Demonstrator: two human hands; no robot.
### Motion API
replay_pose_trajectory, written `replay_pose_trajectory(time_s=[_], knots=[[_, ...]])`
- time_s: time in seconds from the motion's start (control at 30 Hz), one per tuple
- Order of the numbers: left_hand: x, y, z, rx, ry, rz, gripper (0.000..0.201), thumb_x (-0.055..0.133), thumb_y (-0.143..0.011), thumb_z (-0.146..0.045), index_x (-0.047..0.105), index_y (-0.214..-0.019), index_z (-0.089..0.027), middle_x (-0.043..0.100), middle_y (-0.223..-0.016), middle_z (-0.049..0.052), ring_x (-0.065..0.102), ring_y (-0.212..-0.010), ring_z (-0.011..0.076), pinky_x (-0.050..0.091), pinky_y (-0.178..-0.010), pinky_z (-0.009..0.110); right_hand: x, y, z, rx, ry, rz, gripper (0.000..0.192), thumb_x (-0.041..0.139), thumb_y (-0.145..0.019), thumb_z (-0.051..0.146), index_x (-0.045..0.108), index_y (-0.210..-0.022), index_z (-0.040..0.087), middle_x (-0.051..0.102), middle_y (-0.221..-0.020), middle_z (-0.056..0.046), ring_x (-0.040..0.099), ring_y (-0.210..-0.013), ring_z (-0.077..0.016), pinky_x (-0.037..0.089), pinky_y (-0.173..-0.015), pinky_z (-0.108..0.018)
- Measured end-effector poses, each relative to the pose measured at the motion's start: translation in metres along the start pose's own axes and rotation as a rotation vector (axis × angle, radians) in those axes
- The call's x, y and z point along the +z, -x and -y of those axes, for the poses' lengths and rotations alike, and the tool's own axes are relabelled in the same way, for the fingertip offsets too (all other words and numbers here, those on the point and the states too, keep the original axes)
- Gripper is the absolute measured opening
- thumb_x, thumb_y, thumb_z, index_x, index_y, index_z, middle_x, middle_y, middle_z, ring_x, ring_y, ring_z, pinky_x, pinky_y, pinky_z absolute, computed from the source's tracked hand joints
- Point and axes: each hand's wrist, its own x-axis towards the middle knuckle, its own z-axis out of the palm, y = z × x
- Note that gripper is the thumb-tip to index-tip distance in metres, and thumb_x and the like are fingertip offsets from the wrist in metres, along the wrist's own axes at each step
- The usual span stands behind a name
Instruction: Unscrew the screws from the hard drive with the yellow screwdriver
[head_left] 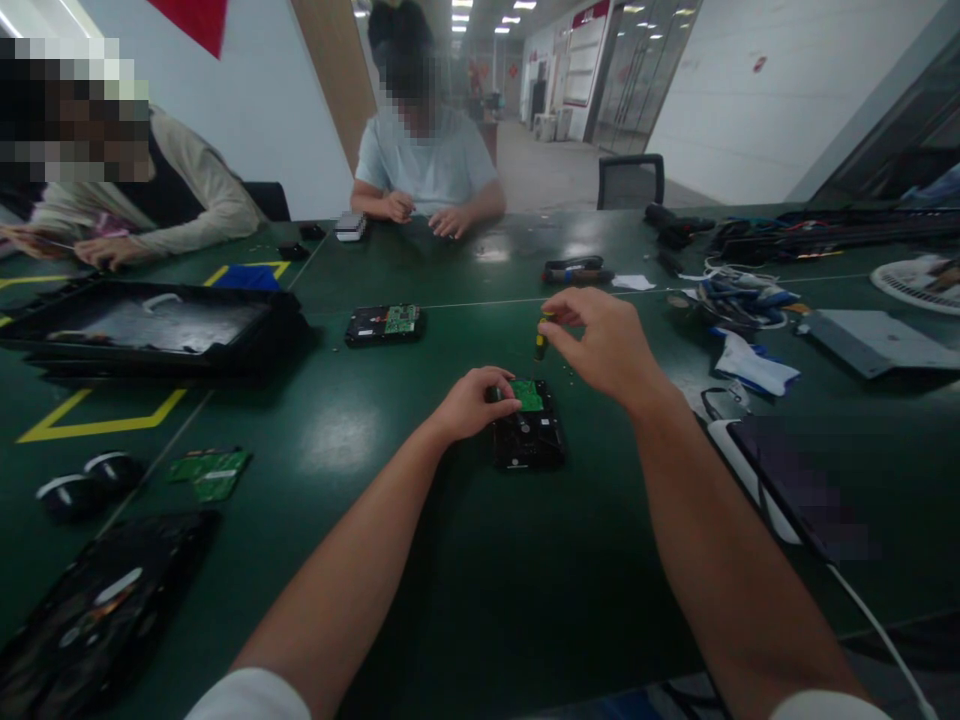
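A black hard drive (540, 445) with a green circuit board (529, 396) lies on the table in front of me. My left hand (478, 402) is closed at its left side, thumb and fingers holding the drive near the board. Above the drive's far edge, my right hand (596, 335) pinches a small screwdriver (540, 343) with a yellow and black handle, held roughly upright. The screwdriver's tip is too faint to make out. A few tiny bits, perhaps screws, lie on the table just past the drive.
Another hard drive (384, 325) lies farther off to the left, near a black tray (150, 320). Loose green circuit boards (214, 474) and a large black part (105, 610) are at near left. On the right are a phone-like slab (780, 480), gloves (754, 362) and cables. Two people sit opposite.
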Motion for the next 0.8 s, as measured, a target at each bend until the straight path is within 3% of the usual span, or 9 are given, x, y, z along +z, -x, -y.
replay_pose_trajectory(time_s=[0.27, 0.47, 0.63, 0.8], knots=[[0.0005, -0.0001, -0.001, -0.022, 0.004, 0.007, 0.009, 0.082, -0.088, -0.027, 0.074, -0.087, -0.022, 0.072, -0.132, 0.008, 0.068, -0.117, 0.0265, 0.05, -0.109, 0.049, 0.0004, 0.0009, 0.0022, 0.044, 0.006, -0.012, 0.014, 0.068, -0.093, 0.021, 0.074, -0.106, 0.022, 0.079, -0.106, -0.009, 0.073, -0.093, -0.0276, 0.056, -0.09, -0.045], [0.0001, 0.0, -0.0026, 0.003, 0.011, 0.0, 0.009, 0.082, -0.088, -0.027, 0.074, -0.086, -0.022, 0.073, -0.13, 0.008, 0.068, -0.121, 0.0267, 0.049, -0.11, 0.048, -0.0003, 0.0009, 0.0036, -0.002, 0.012, -0.001, 0.021, 0.068, -0.092, 0.02, 0.077, -0.11, 0.024, 0.079, -0.116, -0.009, 0.074, -0.102, -0.0299, 0.055, -0.097, -0.049], [-0.0005, -0.0002, -0.0051, -0.023, 0.0, 0.009, 0.009, 0.082, -0.088, -0.027, 0.074, -0.087, -0.023, 0.073, -0.131, 0.008, 0.069, -0.118, 0.027, 0.051, -0.108, 0.049, 0.001, 0.0009, 0.0031, 0.068, -0.059, -0.028, 0.017, 0.07, -0.09, 0.019, 0.073, -0.106, 0.023, 0.08, -0.105, -0.007, 0.075, -0.093, -0.0269, 0.058, -0.088, -0.044], [-0.0004, 0.0008, -0.0034, -0.013, -0.003, 0.003, 0.009, 0.082, -0.089, -0.028, 0.074, -0.088, -0.023, 0.072, -0.132, 0.007, 0.068, -0.117, 0.0265, 0.05, -0.109, 0.049, 0.0006, 0.0003, -0.0001, 0.04, -0.012, -0.019, 0.014, 0.074, -0.089, 0.023, 0.074, -0.103, 0.024, 0.078, -0.103, -0.007, 0.073, -0.092, -0.0271, 0.058, -0.087, -0.045]])
